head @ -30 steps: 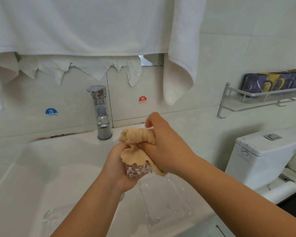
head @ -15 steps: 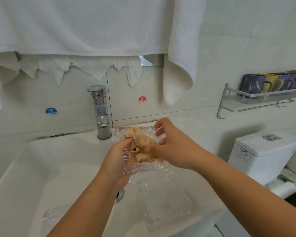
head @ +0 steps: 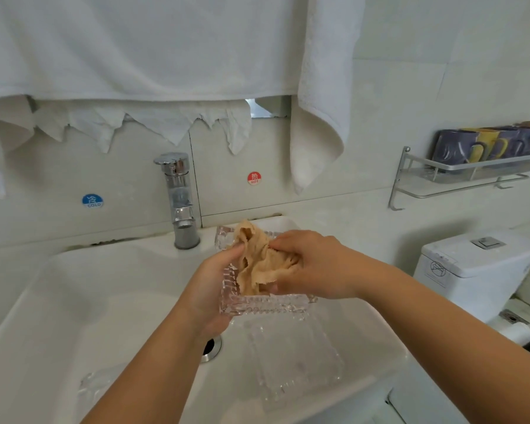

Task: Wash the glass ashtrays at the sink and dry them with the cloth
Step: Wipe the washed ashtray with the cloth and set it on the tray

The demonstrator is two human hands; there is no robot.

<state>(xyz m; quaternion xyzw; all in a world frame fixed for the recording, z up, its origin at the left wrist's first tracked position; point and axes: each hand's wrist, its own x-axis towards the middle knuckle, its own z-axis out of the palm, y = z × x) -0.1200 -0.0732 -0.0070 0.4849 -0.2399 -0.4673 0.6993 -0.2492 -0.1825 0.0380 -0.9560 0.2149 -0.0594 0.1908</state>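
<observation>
Above the white sink (head: pixel 74 301), my left hand (head: pixel 211 283) grips a square cut-glass ashtray (head: pixel 263 304) by its left side, thumb on the rim. The ashtray faces up. My right hand (head: pixel 312 264) holds a crumpled tan cloth (head: pixel 257 261) and presses it into the ashtray's hollow. A second, larger glass ashtray (head: pixel 294 362) lies on the sink's right part below my hands. A third glass piece (head: pixel 95 384) sits at the sink's lower left, partly hidden by my left forearm.
A chrome tap (head: pixel 179 200) stands behind the basin, the drain (head: pixel 211 347) under my left wrist. White towels (head: pixel 166 56) hang overhead. A wall shelf (head: pixel 471 175) with mugs is at right, above a toilet cistern (head: pixel 478 261).
The ashtray has turned from edge-on under the bunched cloth to hollow side up. My right hand has shifted the cloth down into its hollow. Both hands have risen slightly toward the tap.
</observation>
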